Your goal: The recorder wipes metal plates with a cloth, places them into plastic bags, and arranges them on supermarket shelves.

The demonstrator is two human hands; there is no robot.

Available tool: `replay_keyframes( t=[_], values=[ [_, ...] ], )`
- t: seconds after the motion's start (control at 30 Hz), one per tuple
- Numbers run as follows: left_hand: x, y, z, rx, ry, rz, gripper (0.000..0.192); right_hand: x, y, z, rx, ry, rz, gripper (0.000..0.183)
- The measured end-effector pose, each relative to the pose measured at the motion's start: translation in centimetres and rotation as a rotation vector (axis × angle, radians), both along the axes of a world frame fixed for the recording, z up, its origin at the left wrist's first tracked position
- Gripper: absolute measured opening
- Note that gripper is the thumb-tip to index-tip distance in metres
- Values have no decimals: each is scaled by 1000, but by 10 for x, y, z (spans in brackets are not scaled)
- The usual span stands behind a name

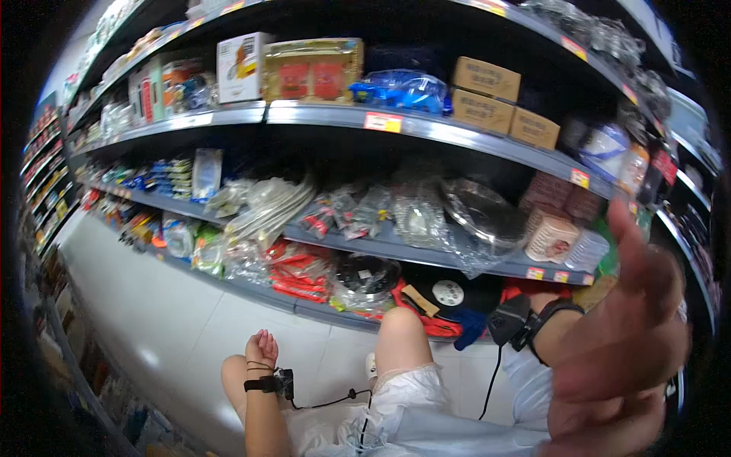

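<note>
My left hand (pixel 262 347) rests near my knee, palm up, fingers loosely curled with nothing in them. A black strap with a small device (pixel 284 383) is around that wrist. My right hand (pixel 542 300) reaches to the bottom shelf, beside red packaged goods; its fingers are mostly hidden by the black wrist device (pixel 510 320). Near it lie a black item with a round white label (pixel 448 293), a tan card strip (pixel 420 301) and a dark blue cloth-like item (pixel 472 327). A large blurred hand (pixel 622 348), apparently another person's, fills the right foreground, one finger raised.
Stocked shelves (pixel 334 114) curve across the view. A plastic-wrapped round metal pan or lid (pixel 485 211), cardboard boxes (pixel 485 94) and bagged red goods (pixel 300 271) sit on them. Pale floor tiles (pixel 171 308) run left. Black cables (pixel 492 380) hang from the wrist devices.
</note>
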State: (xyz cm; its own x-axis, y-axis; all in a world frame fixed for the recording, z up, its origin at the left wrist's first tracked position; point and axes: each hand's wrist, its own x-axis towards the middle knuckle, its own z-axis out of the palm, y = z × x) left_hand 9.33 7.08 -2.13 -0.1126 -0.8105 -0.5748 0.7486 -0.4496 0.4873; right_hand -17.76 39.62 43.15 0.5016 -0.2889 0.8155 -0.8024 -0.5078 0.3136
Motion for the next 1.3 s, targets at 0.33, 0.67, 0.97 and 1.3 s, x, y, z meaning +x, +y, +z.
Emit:
replay_keyframes(
  t=[0.33,0.67,0.97,1.3],
  values=[
    [-54,-26,-63,-65,107,-245,12,46,-30,9,-343,-279,247,14],
    [-52,-16,-53,-232,321,-392,3,41,-252,-213,814,-1071,674,18],
    [-65,17,-1,-78,253,-378,10,4,-361,-564,1548,-2490,451,20],
    [-65,21,9,-92,109,-344,13,71,-331,-479,1641,-2036,218,23]
  ],
)
